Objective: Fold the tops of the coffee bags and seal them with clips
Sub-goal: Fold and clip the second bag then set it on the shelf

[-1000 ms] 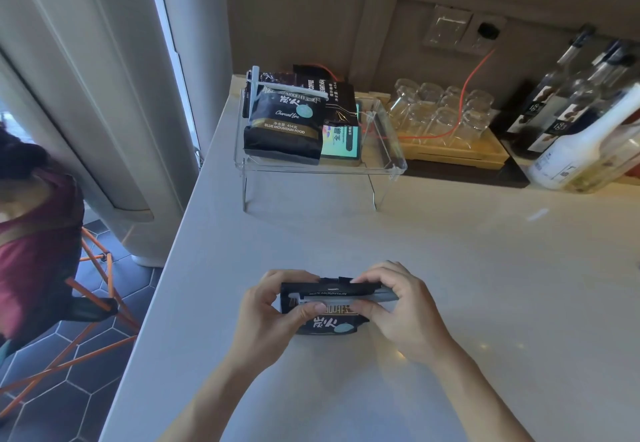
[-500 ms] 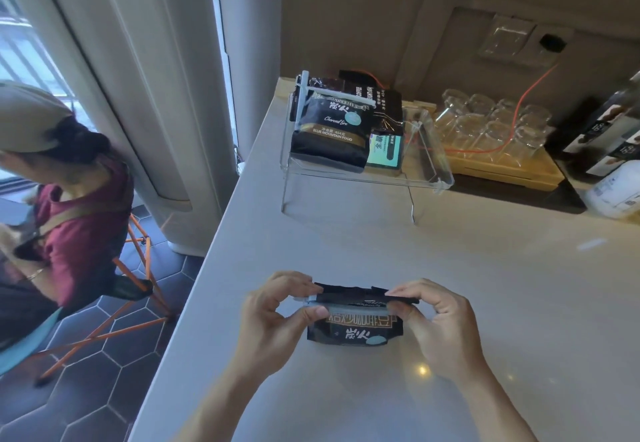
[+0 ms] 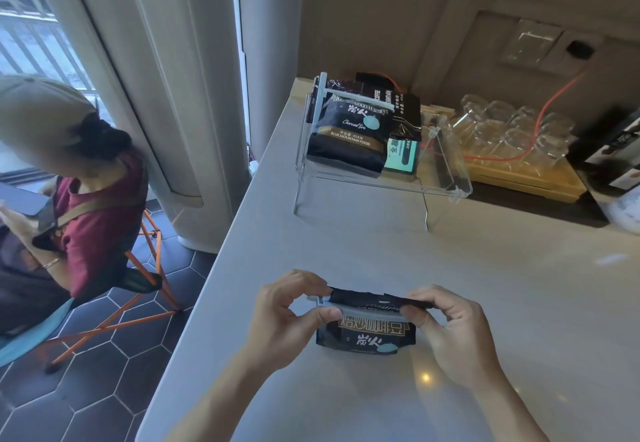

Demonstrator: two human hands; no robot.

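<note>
A small black coffee bag point(image 3: 367, 334) stands on the pale counter point(image 3: 502, 286) near its front. Its top is folded over, and a long grey clip point(image 3: 367, 313) lies along the fold. My left hand point(image 3: 287, 317) pinches the clip's left end between thumb and fingers. My right hand point(image 3: 450, 331) pinches the folded top and the clip's right end. Further back, a clear rack point(image 3: 446, 185) holds a larger black coffee bag point(image 3: 349, 137) with a grey clip point(image 3: 356, 95) across its top, and other dark bags behind it.
Several upturned glasses point(image 3: 512, 130) sit on a wooden tray point(image 3: 530, 182) at the back right, with an orange cable point(image 3: 540, 109) over them. Bottles point(image 3: 620, 151) stand at the far right. A person point(image 3: 69, 178) sits on an orange stool left of the counter's edge.
The view has swung left. The bag's folded top has risen above the clip, and my hands have spread toward the clip's two ends.
</note>
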